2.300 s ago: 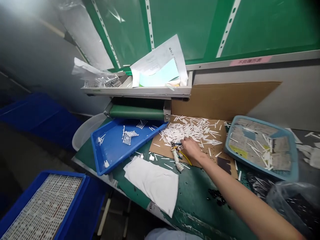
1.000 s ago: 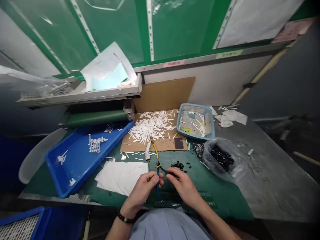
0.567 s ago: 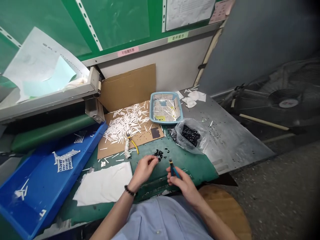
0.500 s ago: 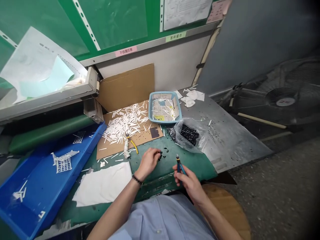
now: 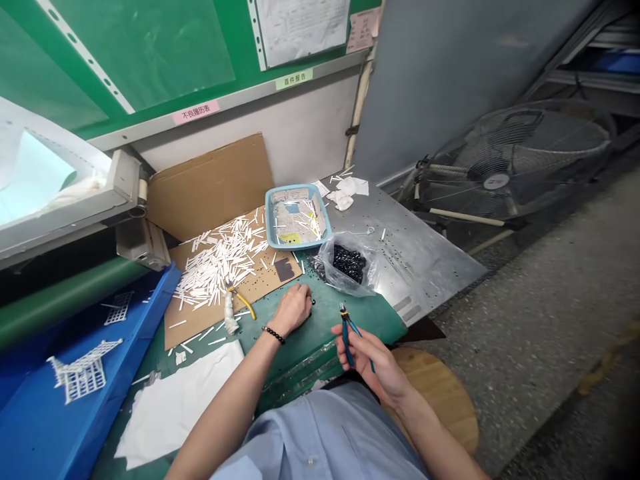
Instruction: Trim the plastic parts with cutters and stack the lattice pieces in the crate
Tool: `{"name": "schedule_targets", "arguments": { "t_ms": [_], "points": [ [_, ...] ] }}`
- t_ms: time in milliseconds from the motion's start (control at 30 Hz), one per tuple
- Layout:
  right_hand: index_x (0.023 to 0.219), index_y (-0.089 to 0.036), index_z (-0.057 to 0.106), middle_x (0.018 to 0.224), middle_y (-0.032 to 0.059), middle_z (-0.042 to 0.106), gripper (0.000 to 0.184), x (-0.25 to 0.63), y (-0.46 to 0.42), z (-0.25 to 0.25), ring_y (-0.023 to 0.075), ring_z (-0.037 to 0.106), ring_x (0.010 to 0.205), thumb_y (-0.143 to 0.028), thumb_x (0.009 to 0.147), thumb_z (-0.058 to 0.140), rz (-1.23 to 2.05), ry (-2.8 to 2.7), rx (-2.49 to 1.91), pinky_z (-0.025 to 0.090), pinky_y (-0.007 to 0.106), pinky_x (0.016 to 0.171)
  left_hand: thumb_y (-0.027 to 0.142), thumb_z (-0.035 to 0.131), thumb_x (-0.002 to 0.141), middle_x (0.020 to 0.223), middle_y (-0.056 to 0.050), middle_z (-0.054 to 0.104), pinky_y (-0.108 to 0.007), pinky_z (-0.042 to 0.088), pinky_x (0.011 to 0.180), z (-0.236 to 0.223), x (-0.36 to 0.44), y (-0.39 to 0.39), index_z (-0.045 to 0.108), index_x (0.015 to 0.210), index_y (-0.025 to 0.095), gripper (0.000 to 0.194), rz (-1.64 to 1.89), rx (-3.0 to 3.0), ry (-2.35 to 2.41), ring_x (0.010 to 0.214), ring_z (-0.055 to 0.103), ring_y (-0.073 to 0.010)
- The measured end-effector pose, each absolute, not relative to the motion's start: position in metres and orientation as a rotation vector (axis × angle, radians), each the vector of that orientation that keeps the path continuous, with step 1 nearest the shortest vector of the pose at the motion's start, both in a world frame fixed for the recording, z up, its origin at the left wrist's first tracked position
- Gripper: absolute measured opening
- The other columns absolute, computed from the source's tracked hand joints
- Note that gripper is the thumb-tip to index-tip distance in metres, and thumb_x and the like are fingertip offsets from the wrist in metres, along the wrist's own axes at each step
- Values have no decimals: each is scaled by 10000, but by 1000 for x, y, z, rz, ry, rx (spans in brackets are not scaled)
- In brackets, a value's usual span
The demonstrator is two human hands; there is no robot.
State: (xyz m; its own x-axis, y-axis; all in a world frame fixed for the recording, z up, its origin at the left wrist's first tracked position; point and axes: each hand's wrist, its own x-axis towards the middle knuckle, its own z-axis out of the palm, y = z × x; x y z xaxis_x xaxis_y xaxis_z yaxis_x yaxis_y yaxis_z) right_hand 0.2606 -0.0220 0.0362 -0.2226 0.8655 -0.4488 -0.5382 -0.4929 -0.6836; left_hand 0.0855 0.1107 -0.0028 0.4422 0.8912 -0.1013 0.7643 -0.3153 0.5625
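My left hand (image 5: pixel 295 308) is closed, knuckles up, low on the green mat (image 5: pixel 370 313). A shiny small black part (image 5: pixel 313 302) shows at its fingers; the rest under the palm is hidden. My right hand (image 5: pixel 367 357) grips side cutters (image 5: pixel 346 330) with blue handles, jaws pointing up and away from me. Just beyond the hands, a clear plastic bag (image 5: pixel 327 267) lies open, filled with small black parts (image 5: pixel 350 263). Pliers with yellow handles (image 5: pixel 246 304) lie to the left, next to a white-wrapped piece (image 5: pixel 230 313).
White sticks (image 5: pixel 215 267) are heaped on a flat cardboard sheet (image 5: pixel 173 327). A light-blue basket (image 5: pixel 273 233) holds newspaper and more sticks. The blue bin (image 5: pixel 125 380) at left contains white plastic lattices (image 5: pixel 85 373). A white cloth (image 5: pixel 175 400) lies in front; a fan (image 5: pixel 500 167) stands right.
My view has turned right. My left hand has closed over the black parts that lay loose on the mat. My right hand still holds the cutters, now tilted more to the left.
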Motion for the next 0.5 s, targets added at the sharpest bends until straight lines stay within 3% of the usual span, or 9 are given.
{"name": "schedule_targets", "arguments": {
  "t_ms": [133,367,500],
  "points": [
    [1081,-166,633,830,32,559,348,255,-19,38,122,518,705,-430,859,593,1910,-471,-920,400,255,617,201,540,801,734,-7,584,-249,400,641,13,81,97,563,844,175,55,589,1628,1306,667,527,-132],
    [1030,-151,648,723,8,504,330,253,-12,43,72,435,533,-428,870,570,1986,-570,-951,265,218,472,324,762,694,753,-16,618,-193,401,605,45,41,51,651,893,140,293,837,846,1112,673,537,-90],
    [1016,-141,653,695,8,495,344,247,-12,44,67,414,503,-439,878,552,2086,-577,-890,227,217,450,309,804,662,742,-14,623,-175,395,588,53,23,25,668,883,143,308,920,664,1098,660,534,-76]
  ]
}}
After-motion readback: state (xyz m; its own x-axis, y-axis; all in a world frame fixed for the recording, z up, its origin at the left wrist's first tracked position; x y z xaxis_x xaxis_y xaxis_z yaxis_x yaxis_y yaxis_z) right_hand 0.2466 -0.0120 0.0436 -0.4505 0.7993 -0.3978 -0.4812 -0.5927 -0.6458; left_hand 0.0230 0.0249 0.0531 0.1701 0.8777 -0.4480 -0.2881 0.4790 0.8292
